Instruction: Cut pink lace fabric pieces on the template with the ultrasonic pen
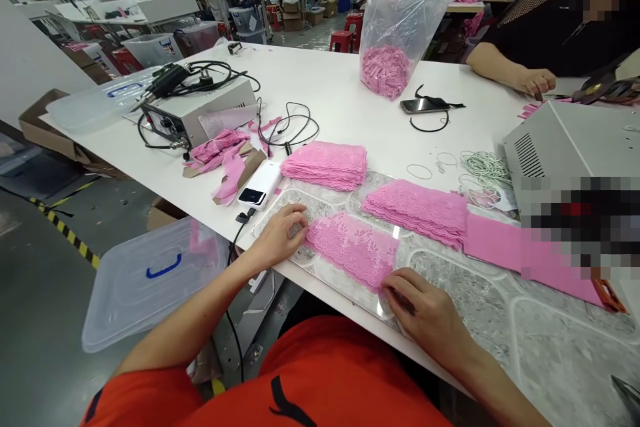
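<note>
A single piece of pink lace (353,247) lies flat on the grey patterned mat (465,287) in front of me. My left hand (285,233) is at its left end, with curled fingers pinching the lace edge. At the lower right corner, my right hand (417,300) grips the lace between thumb and fingers. Just behind are two stacks of pink lace: a left stack (325,165) and a right stack (417,210). Flat pink fabric (493,238) stretches right from beside the second stack.
A white power bank (261,185) with a cable sits left of the lace. Pink scraps (220,153) lie near a grey control box (200,110). Behind stand a plastic bag of pink pieces (387,70) and a phone (424,105). A co-worker's hand (535,82) rests across the table.
</note>
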Tool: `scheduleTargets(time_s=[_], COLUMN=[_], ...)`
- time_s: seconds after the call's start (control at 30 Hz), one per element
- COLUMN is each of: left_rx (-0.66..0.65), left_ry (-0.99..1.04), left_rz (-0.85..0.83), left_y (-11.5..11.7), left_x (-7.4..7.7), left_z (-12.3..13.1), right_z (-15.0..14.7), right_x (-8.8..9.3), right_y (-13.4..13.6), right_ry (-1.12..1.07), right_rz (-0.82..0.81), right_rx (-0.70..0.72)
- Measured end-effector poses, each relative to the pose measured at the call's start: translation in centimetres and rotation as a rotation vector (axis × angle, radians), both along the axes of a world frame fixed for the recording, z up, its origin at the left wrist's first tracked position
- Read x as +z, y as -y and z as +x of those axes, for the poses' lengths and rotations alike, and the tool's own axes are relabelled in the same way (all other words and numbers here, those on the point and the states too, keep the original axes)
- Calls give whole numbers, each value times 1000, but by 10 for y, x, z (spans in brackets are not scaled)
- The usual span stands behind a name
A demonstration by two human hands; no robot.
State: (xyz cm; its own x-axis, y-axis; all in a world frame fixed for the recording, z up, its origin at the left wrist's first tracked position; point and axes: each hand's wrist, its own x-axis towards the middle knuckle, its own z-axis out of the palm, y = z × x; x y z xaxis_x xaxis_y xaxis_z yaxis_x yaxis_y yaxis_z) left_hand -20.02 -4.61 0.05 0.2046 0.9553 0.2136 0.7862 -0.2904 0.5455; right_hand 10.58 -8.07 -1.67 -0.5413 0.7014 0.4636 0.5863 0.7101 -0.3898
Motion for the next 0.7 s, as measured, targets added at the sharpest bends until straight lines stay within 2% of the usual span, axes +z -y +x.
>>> scheduleTargets(time_s=[0.3,0.5,0.6,0.7], left_rx=[-107,-317,-333,-344], left_ry=[-56,-120,-115,-104], left_rz=[6,19,29,50], left_y=[15,14,12,13], left_x=[4,3,0,-3], left_z=[-12,-32,-37,-38], right_z=[1,1,-1,-3], right_x=[3,4,2,6], right_y=[0,-1,-3,-5], right_ry=[38,23,6,-12], right_rz=[-45,-67,-64,-127], right_rx=[35,33,51,77])
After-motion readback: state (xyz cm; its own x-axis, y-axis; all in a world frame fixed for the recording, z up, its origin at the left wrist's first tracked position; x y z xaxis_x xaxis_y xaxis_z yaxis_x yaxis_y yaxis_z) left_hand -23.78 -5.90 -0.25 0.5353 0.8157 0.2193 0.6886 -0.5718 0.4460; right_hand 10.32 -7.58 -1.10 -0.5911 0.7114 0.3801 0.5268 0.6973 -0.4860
